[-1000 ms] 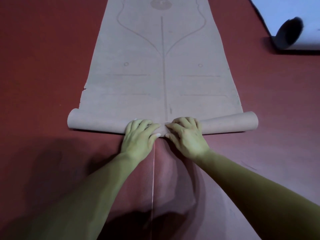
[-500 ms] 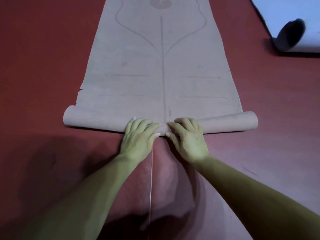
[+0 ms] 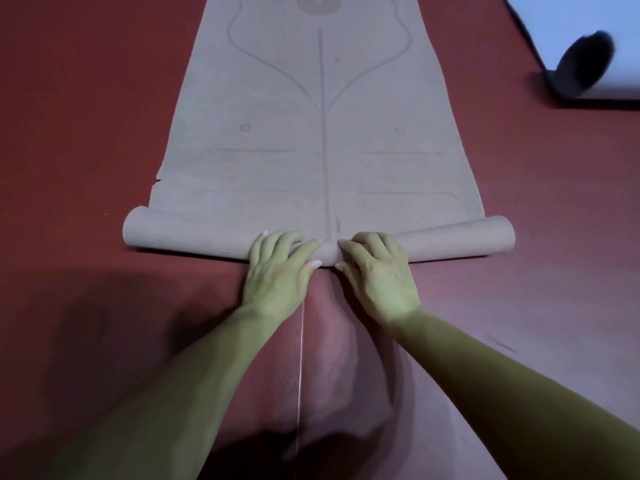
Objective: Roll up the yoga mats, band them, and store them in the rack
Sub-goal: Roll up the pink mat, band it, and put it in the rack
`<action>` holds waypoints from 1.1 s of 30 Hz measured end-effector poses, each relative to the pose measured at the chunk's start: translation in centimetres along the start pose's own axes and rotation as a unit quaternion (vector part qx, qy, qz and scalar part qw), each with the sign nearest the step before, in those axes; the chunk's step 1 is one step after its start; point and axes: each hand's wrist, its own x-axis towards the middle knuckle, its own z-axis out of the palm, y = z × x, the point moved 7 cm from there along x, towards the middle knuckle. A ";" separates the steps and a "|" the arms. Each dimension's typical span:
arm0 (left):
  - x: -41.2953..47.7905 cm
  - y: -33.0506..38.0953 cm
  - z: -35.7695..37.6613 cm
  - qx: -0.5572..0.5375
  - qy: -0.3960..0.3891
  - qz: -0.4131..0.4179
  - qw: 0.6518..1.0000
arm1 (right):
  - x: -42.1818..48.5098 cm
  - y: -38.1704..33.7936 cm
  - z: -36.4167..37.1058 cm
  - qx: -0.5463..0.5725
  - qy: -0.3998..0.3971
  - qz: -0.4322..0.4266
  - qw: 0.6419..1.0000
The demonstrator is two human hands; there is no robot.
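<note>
2 hands side by side: left hand (image 3: 280, 270) and right hand (image 3: 379, 271) both curl their fingers over the rolled near end of a tan yoga mat (image 3: 277, 174), which stretches away across a red floor (image 3: 86, 133). a pale blue mat (image 3: 561, 19) lies well apart, far right.

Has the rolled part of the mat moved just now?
Yes. The roll crept forward at its left end, closer to the notch on the flat mat.

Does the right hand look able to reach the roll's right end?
Probably yes: the right hand grips the roll near its middle, and nothing lies between it and the right end.
</note>
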 end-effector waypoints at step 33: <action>5.0 -1.5 0.3 -0.032 -0.074 -0.024 0.996 | 4.7 -0.7 0.2 -0.020 -0.083 0.060 0.995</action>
